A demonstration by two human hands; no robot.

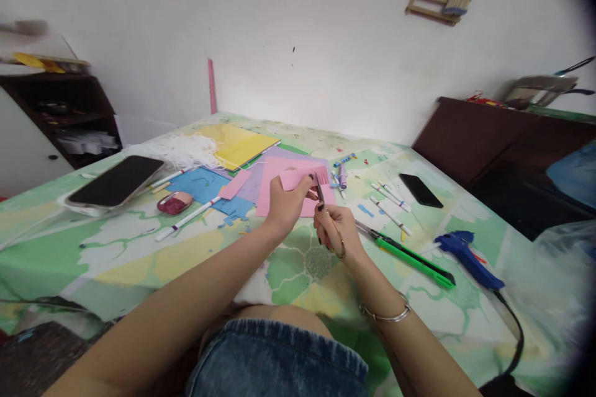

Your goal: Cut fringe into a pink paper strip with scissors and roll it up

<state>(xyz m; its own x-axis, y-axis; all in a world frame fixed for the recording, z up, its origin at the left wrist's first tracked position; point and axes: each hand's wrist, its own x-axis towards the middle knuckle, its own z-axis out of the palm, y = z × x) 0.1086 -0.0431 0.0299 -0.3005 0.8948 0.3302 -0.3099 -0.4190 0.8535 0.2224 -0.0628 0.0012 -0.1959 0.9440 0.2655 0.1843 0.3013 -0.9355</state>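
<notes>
Green cutter [412,259] beside right hand [339,228]

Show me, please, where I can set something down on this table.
The tablecloth looks bare between the left phone and left forearm; a smaller patch lies between green cutter, black cable and right forearm. Papers and white sticks crowd around the pink sheet.

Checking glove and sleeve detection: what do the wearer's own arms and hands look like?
Left arm: bare, no sleeve or bracelet visible. Right arm: bare, silver-toned bracelet near the wrist. Left hand, right hand: ungloved, dark-painted nails.
</notes>
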